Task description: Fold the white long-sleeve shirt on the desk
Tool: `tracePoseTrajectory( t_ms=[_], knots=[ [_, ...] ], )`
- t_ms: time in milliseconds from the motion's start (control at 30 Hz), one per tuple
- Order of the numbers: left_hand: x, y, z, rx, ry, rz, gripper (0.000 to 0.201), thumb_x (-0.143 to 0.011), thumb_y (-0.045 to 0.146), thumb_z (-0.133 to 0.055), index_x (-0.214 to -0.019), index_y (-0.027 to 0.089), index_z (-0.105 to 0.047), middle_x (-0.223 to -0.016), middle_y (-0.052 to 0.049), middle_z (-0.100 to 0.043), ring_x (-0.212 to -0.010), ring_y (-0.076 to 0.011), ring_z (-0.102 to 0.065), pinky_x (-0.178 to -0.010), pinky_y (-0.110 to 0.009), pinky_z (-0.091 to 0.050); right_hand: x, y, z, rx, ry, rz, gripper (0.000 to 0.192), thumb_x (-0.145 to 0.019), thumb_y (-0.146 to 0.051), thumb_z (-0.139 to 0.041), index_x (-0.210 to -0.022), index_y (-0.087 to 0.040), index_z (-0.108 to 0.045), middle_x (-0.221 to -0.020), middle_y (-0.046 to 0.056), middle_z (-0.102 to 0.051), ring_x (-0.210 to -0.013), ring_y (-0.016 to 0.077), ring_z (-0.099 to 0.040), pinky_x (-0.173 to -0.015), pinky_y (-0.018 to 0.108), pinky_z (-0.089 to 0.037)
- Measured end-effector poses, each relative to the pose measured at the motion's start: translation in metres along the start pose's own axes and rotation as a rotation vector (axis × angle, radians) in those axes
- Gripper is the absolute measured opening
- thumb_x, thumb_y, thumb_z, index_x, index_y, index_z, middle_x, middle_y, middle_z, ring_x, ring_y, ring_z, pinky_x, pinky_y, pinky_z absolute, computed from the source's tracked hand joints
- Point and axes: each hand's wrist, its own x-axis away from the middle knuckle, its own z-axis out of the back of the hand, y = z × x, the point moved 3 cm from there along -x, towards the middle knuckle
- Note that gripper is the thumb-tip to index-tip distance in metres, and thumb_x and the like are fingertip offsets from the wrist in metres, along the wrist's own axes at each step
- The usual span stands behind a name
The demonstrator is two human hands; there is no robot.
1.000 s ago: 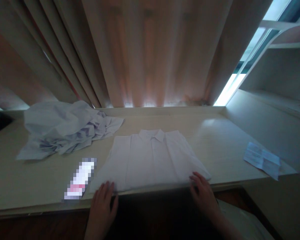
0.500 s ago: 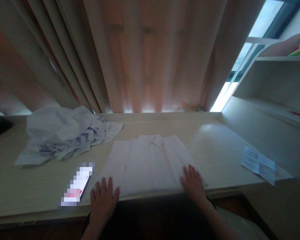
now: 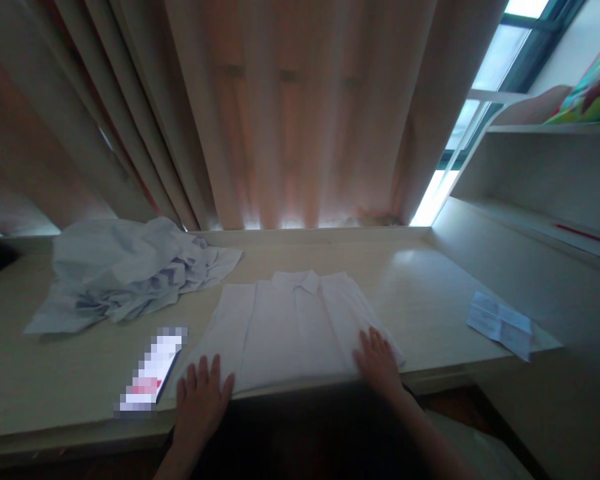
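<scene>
A folded white shirt [image 3: 293, 327] lies collar-up on the desk [image 3: 430, 300], its lower edge at the desk's near rim. The left hand [image 3: 200, 393] rests flat on the shirt's near left corner, fingers [image 3: 200, 370] spread apart and pointing toward the collar. The right hand [image 3: 377, 363] presses flat on the shirt's near right corner, fingers slightly apart. Left of the shirt sits a crumpled pile of pale cloth [image 3: 125, 273]; just left of its near corner lies a blurred flat object [image 3: 150, 370]. A folded paper [image 3: 500, 325] lies well to the shirt's right.
</scene>
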Motion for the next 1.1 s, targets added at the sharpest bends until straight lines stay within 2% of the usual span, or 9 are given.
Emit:
tracePoseTrajectory(
  t_ms=[167, 333, 400, 467, 567, 700, 900, 1000, 1100],
  knots=[
    [-0.001, -0.001, 0.002, -0.039, -0.056, -0.03, 0.06, -0.09, 0.041, -0.022, -0.143, 0.012, -0.022, -0.148, -0.019, -0.025, -0.135, -0.0367, -0.024, -0.108, -0.052, -0.018, -0.028, 0.025, 0.022, -0.129, 0.028, -0.117, 0.042, -0.092, -0.029, -0.031, -0.12, -0.009, -0.054, -0.117, 0.016, -0.058, -0.108, 0.0237, -0.052, -0.093, 0.036, -0.038],
    [-0.001, 0.003, 0.003, -0.047, -0.037, 0.0, 0.06, -0.089, 0.041, -0.024, -0.142, 0.011, -0.026, -0.146, -0.02, -0.03, -0.133, -0.0385, -0.028, -0.107, -0.054, -0.019, -0.056, 0.044, 0.034, -0.181, -0.002, -0.208, 0.032, -0.088, -0.032, -0.04, -0.097, -0.015, -0.066, -0.094, 0.012, -0.063, -0.087, 0.0223, -0.057, -0.08, 0.033, -0.04],
    [-0.001, 0.003, 0.003, -0.039, -0.028, -0.002, 0.06, -0.089, 0.042, -0.025, -0.141, 0.012, -0.028, -0.146, -0.019, -0.031, -0.133, -0.0382, -0.029, -0.107, -0.054, -0.02, -0.062, 0.047, 0.033, -0.224, -0.017, -0.221, 0.029, -0.085, -0.033, -0.043, -0.086, -0.016, -0.067, -0.087, 0.01, -0.063, -0.083, 0.0205, -0.057, -0.077, 0.031, -0.04],
    [-0.001, 0.003, 0.003, -0.028, -0.035, -0.007, 0.06, -0.089, 0.042, -0.026, -0.14, 0.012, -0.029, -0.145, -0.019, -0.032, -0.132, -0.0375, -0.03, -0.107, -0.053, -0.021, -0.067, 0.051, 0.032, -0.267, -0.026, -0.252, 0.027, -0.084, -0.032, -0.044, -0.082, -0.016, -0.065, -0.082, 0.009, -0.062, -0.079, 0.0196, -0.057, -0.073, 0.029, -0.04],
    [-0.002, 0.001, 0.003, -0.008, -0.043, -0.019, 0.06, -0.089, 0.041, -0.025, -0.14, 0.011, -0.03, -0.145, -0.019, -0.033, -0.133, -0.0371, -0.029, -0.107, -0.053, -0.021, -0.071, 0.054, 0.029, -0.33, -0.062, -0.28, 0.024, -0.082, -0.033, -0.044, -0.083, -0.017, -0.062, -0.078, 0.006, -0.063, -0.076, 0.0193, -0.057, -0.068, 0.028, -0.04],
    [-0.002, 0.0, 0.003, 0.034, -0.03, -0.009, 0.059, -0.088, 0.04, -0.027, -0.139, 0.011, -0.033, -0.144, -0.019, -0.034, -0.132, -0.0369, -0.031, -0.108, -0.053, -0.021, -0.079, 0.055, 0.025, -0.428, -0.175, -0.224, 0.021, -0.081, -0.034, -0.046, -0.087, -0.02, -0.061, -0.078, 0.002, -0.065, -0.074, 0.0171, -0.059, -0.067, 0.026, -0.042],
    [-0.004, 0.0, -0.006, 0.009, 0.035, 0.014, 0.059, -0.086, 0.04, -0.03, -0.138, 0.013, -0.035, -0.144, -0.018, -0.036, -0.133, -0.0364, -0.03, -0.108, -0.052, -0.02, -0.104, 0.058, 0.014, -0.473, -0.36, -0.2, 0.034, -0.084, -0.04, -0.046, -0.077, -0.016, -0.068, -0.083, 0.01, -0.07, -0.077, 0.0212, -0.063, -0.07, 0.03, -0.044],
    [-0.004, 0.0, -0.014, -0.003, 0.043, 0.007, 0.06, -0.086, 0.041, -0.03, -0.138, 0.013, -0.035, -0.144, -0.018, -0.035, -0.133, -0.0374, -0.028, -0.109, -0.052, -0.018, -0.113, 0.058, 0.011, -0.466, -0.427, -0.18, 0.029, -0.081, -0.035, -0.051, -0.069, -0.015, -0.069, -0.074, 0.009, -0.07, -0.072, 0.0212, -0.063, -0.067, 0.029, -0.044],
    [-0.005, 0.0, -0.018, -0.003, 0.051, 0.001, 0.06, -0.087, 0.041, -0.029, -0.139, 0.011, -0.034, -0.145, -0.019, -0.032, -0.134, -0.0383, -0.027, -0.109, -0.052, -0.017, -0.118, 0.059, 0.011, -0.452, -0.447, -0.162, 0.026, -0.08, -0.028, -0.05, -0.069, -0.015, -0.069, -0.074, 0.008, -0.07, -0.074, 0.0207, -0.063, -0.066, 0.028, -0.043]
  ],
)
